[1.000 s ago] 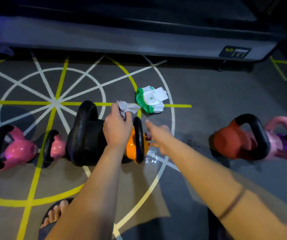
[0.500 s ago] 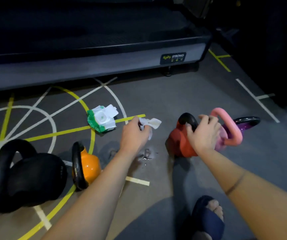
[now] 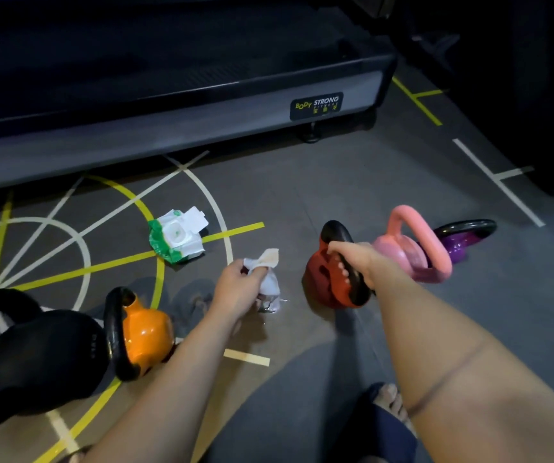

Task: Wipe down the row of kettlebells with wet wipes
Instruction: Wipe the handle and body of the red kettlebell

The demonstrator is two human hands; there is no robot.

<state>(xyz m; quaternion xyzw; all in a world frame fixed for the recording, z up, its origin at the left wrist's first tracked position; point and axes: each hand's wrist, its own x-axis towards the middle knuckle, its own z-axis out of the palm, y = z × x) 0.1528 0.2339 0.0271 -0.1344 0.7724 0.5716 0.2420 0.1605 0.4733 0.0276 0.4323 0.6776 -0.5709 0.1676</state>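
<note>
The treadmill deck (image 3: pixel 168 111) spans the far side. The kettlebell row runs left to right across the marked floor (image 3: pixel 302 195) in front of it.

The black kettlebell (image 3: pixel 35 355), the largest, sits near left, with the orange kettlebell (image 3: pixel 145 332) just beside it on the right. After a gap, the red kettlebell (image 3: pixel 317 277), pink kettlebell (image 3: pixel 399 252) and purple kettlebell (image 3: pixel 452 248) crowd together at right.

The right hand (image 3: pixel 355 262) is clamped round the red kettlebell's black handle, fingers curled under it. It cannot be told whether the bell is lifted. The left hand (image 3: pixel 235 285) pinches a crumpled wet wipe (image 3: pixel 269 269) over the gap, just left of the red bell and apart from it. The wipe pack (image 3: pixel 177 240) lies farther back and to the left, flap open.

Step in hand, as judged: wiping the red kettlebell.

1. Hold the handle firmly so the bell cannot roll against the pink one.
2. Bring the wipe onto the red body and work from top to base, all round.
3. Shift the grip to expose the handle, then wipe it.
4. The wipe's upper edge looks stained brown. Refold to a clean face, or draw a fresh sheet from the pack.
</note>
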